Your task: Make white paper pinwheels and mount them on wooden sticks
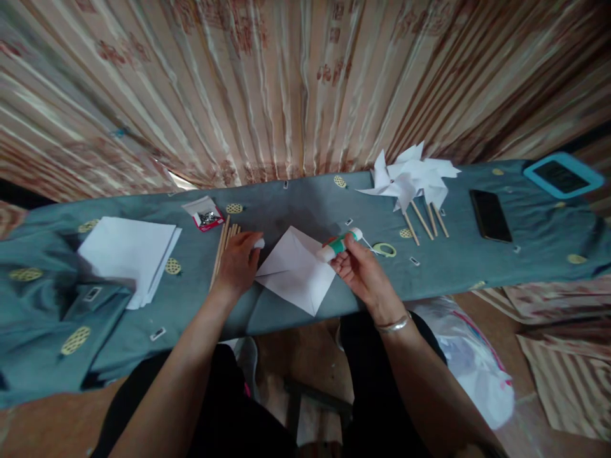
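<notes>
My right hand [359, 266] grips a green and white glue stick [340, 245], tilted over the right edge of a square white sheet of paper [298, 273] with crease or cut lines towards its corners. Between the fingers of my left hand [237, 262] is a small white cap [259, 243], just left of the paper. Under and behind that hand lie several thin wooden sticks [223, 247]. Partly hidden behind my right hand are scissors with light green handles [384, 249].
White paper pinwheels [410, 175] on wooden sticks lie at the back right, near a black phone [490, 215] and a blue-framed tablet [563, 175]. On the left are a stack of white paper [128, 251] and a packet of small metal pieces [205, 215]. A curtain [286, 83] hangs behind.
</notes>
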Motion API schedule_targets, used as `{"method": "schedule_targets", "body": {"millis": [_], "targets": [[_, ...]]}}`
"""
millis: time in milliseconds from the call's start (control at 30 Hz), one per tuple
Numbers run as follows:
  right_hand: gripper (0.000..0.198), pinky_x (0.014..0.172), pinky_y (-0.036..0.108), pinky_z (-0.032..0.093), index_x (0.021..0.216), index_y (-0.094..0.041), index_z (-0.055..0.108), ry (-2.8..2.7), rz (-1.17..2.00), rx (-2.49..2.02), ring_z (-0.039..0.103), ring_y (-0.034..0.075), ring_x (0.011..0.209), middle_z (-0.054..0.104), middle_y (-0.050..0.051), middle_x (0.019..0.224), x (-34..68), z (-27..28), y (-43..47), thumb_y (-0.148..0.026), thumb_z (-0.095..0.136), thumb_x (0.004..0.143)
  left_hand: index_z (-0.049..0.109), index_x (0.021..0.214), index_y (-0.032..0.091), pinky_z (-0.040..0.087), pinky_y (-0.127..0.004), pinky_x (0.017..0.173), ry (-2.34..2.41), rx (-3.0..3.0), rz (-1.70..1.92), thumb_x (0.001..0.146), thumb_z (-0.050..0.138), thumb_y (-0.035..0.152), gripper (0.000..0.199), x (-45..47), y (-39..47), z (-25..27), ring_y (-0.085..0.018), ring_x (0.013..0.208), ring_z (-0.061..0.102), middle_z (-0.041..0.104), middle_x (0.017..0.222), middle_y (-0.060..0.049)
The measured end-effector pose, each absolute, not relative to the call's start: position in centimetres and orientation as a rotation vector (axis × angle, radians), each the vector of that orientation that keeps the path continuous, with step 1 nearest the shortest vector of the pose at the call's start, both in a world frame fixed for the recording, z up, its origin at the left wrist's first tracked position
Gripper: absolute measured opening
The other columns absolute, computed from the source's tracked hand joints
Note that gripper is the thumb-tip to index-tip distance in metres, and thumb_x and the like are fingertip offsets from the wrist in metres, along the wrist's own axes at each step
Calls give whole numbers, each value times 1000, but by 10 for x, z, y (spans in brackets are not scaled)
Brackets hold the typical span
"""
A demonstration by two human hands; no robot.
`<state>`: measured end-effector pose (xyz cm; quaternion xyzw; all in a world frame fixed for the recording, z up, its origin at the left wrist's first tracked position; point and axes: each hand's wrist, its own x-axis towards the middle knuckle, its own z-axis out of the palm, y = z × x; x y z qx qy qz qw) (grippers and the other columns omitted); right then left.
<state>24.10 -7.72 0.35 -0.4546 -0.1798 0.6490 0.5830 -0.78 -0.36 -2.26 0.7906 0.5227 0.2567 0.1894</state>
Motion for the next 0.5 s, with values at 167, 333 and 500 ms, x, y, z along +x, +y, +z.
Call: {"method": "schedule_targets", "body": {"millis": [167,333,500], "targets": [[29,57,15,53,75,-19,73,-270,1579,-1013,66,8,60,76,0,71,235,14,-78,-44,85,68,64,124,11,45,-50,106,1456,2376,667,91,41,14,40,-6,-1,-28,-29,113,58,65,118,-15],[27,60,14,53,73,-19,74,-229,1611,-1014,66,8,60,75,-1,67,230,20,-79,-43,84,72,60,130,10,46,-52,105,1430,2377,640,89,47,12,43,-1,-3,-26,-31,115,59,65,122,-16],[30,61,14,54,75,-17,75,-201,1642,-1021,67,7,60,76,-1,70,231,18,-81,-46,84,70,57,132,5,44,-52,108,1414,2373,635,87,52,13,47,-1,-6,-20,-33,121,56,62,130,-19]]}}
